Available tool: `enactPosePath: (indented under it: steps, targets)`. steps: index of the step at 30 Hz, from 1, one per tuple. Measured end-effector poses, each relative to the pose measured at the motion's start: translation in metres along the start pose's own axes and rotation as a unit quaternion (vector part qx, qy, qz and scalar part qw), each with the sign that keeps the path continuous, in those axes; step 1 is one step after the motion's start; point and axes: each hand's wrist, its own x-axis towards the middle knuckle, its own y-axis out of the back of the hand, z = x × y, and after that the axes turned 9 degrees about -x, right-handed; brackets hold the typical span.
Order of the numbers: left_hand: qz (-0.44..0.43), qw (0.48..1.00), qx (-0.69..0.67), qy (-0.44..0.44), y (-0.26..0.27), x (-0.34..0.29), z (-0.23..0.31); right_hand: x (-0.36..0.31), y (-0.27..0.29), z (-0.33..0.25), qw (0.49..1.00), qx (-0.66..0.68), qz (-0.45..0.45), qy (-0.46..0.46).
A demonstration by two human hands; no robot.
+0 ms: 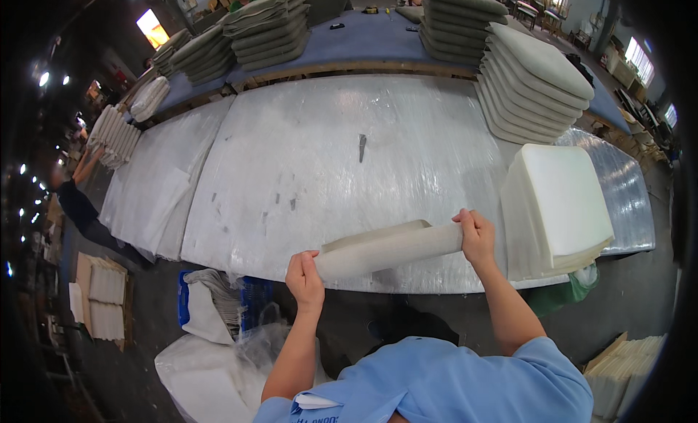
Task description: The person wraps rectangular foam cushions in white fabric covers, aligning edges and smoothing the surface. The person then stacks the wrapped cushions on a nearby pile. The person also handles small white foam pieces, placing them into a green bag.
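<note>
Left hand (305, 277) and right hand (476, 235) grip a rolled foam sheet (389, 248)

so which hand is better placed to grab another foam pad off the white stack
Right, probably. The right hand grips the rolled pad end nearest the white foam stack; the left hand holds the far end.

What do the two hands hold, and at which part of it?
Both hold one pale foam sheet, folded or rolled above the table. The left hand grips its left end and the right hand its right end.
</note>
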Motion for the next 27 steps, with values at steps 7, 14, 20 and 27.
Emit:
enactPosePath:
  steps: [7, 14, 20, 27]
  targets:
    - [0.061, 0.989, -0.121, 0.065, -0.009, 0.004, -0.024, 0.013, -0.018, 0.03, 0.985, 0.121, 0.099, 0.071]
    - [0.108, 0.952, -0.229, 0.174, -0.015, 0.009, -0.042, 0.023, -0.031, 0.052, 0.967, 0.228, 0.112, -0.021]
    - [0.105, 0.937, -0.262, 0.206, -0.023, 0.013, -0.052, 0.034, -0.041, 0.076, 0.943, 0.292, 0.114, -0.113]
    - [0.108, 0.872, -0.376, 0.294, -0.006, -0.001, -0.051, 0.023, -0.057, 0.09, 0.89, 0.416, 0.06, -0.175]
